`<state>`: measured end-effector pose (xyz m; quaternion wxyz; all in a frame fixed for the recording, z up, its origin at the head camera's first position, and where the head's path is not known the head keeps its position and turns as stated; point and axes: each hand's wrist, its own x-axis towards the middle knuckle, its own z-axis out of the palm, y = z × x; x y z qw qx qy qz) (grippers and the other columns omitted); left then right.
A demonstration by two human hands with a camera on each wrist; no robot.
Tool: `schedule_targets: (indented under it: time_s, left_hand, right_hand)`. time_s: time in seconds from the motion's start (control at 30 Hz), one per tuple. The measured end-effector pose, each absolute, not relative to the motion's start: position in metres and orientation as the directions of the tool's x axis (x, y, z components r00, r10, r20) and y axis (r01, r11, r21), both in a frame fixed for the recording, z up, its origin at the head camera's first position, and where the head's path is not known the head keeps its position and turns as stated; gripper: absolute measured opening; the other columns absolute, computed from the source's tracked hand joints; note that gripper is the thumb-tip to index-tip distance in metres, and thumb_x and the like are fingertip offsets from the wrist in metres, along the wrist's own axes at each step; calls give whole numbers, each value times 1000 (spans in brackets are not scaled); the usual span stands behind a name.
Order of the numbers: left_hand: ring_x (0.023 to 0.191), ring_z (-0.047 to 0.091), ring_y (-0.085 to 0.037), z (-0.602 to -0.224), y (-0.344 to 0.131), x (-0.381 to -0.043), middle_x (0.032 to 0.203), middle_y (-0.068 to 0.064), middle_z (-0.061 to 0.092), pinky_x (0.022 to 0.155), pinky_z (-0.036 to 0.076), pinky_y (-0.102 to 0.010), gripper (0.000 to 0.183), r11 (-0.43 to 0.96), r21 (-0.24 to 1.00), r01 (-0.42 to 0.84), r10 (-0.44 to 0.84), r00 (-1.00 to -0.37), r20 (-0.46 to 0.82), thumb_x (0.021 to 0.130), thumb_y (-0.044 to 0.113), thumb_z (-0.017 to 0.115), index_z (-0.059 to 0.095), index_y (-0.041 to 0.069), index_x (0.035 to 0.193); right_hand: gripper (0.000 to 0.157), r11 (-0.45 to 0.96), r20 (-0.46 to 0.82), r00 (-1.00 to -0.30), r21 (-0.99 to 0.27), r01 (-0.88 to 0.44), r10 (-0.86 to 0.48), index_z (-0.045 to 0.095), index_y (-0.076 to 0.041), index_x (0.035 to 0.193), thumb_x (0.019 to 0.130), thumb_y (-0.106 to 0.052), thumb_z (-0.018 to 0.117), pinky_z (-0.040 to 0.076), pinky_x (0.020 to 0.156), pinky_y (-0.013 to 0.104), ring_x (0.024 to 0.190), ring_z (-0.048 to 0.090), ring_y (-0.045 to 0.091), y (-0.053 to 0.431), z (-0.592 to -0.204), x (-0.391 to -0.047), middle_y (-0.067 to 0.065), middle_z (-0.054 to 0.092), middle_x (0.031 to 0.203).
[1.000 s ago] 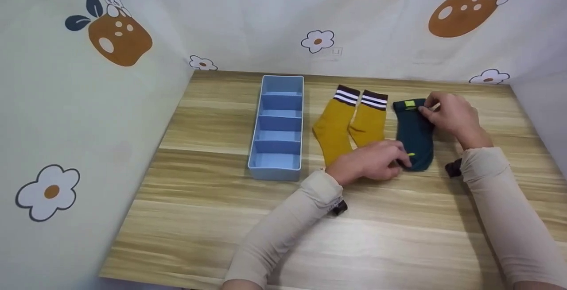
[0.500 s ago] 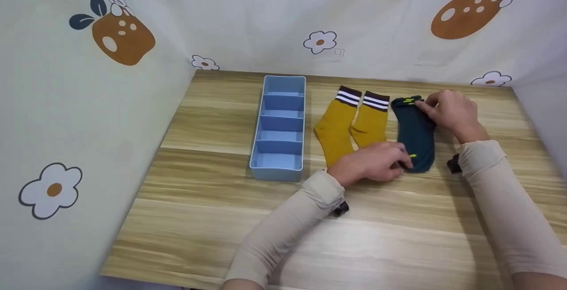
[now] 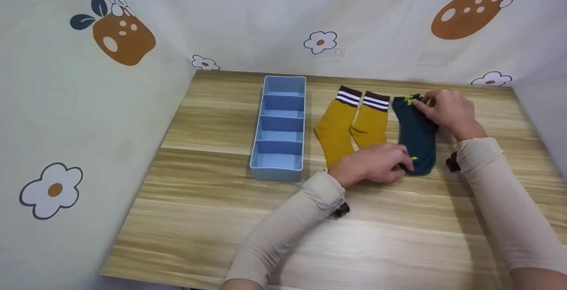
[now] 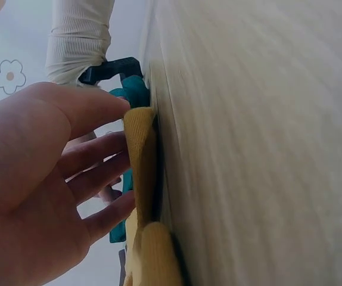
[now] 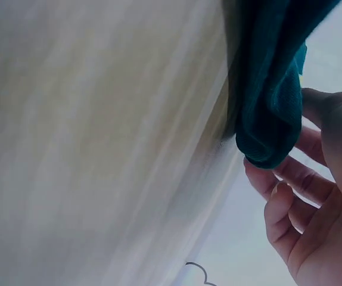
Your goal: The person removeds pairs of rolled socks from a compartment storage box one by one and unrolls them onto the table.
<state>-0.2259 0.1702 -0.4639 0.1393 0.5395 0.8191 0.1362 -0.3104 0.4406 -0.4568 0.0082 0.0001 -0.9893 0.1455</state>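
Observation:
A pair of dark green socks [image 3: 417,135] with yellow-green marks lies stacked at the right in the head view. My right hand [image 3: 451,112] pinches the cuff end between thumb and fingers; the right wrist view shows the green fabric [image 5: 272,113] at those fingers. At the toe end my left hand [image 3: 376,162] rests its fingertips on the green fabric, fingers loosely bent. Left of it, two mustard socks [image 3: 339,126] with striped cuffs lie side by side, partly covered by that hand. In the left wrist view, a mustard sock [image 4: 141,155] hides some fingertips.
A light blue organizer box [image 3: 278,172] with several compartments in a row stands left of the mustard socks. The wooden table [image 3: 199,219] meets a patterned cloth wall [image 3: 266,29] behind and at the left.
The cuff of the green socks has been shifted and straightened under my right hand, its layers now lined up differently. My left hand has stayed at the toe.

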Motion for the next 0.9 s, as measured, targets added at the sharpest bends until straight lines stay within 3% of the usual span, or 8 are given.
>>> schedule_targets:
  time_s: [0.13,0.23,0.43,0.5,0.7,0.9]
  left_hand:
    - [127,61,-12,-465,170,-228,141,1,67,112,45,-19,34,350,375,858,932,-361,-44,109,26,62,72,22,142]
    - [133,59,-12,-467,170,-229,147,2,66,117,42,-19,35,361,369,857,924,-383,-12,109,27,62,71,22,142]
    - [147,49,-16,-469,173,-229,160,1,55,127,37,-28,54,568,306,764,812,-581,-56,109,40,60,50,19,159]
    - [154,44,-18,-469,174,-229,165,0,51,131,33,-31,62,615,297,731,780,-619,-91,109,42,60,43,18,164]
    - [157,42,-17,-470,175,-231,167,2,50,132,29,-30,68,620,371,692,771,-625,-123,109,41,62,36,18,168]
    - [150,48,-10,-472,175,-234,162,4,53,129,33,-23,70,566,493,661,789,-608,-92,107,34,66,35,23,169]
  right_hand:
    - [49,960,35,-999,-280,-9,0,78,-5,112,104,-52,67,47,64,46,85,62,36,441,-457,-310,21,74,99]
    - [48,955,32,-999,-297,-5,4,76,-3,116,104,-49,67,48,63,45,87,64,37,443,-457,-306,22,75,103]
    - [51,931,-44,-999,-363,29,13,72,1,124,103,-46,69,46,63,36,91,68,37,454,-453,-292,26,74,111]
    - [54,926,-62,-998,-375,38,15,72,1,123,103,-49,69,45,64,35,91,67,36,457,-452,-286,26,74,109]
    - [67,911,-116,-993,-409,54,7,74,0,118,98,-64,71,47,66,34,87,67,30,463,-452,-275,21,76,102]
    - [67,884,-166,-986,-462,69,-10,70,4,127,98,-57,74,49,68,30,85,68,24,464,-457,-273,24,77,106]
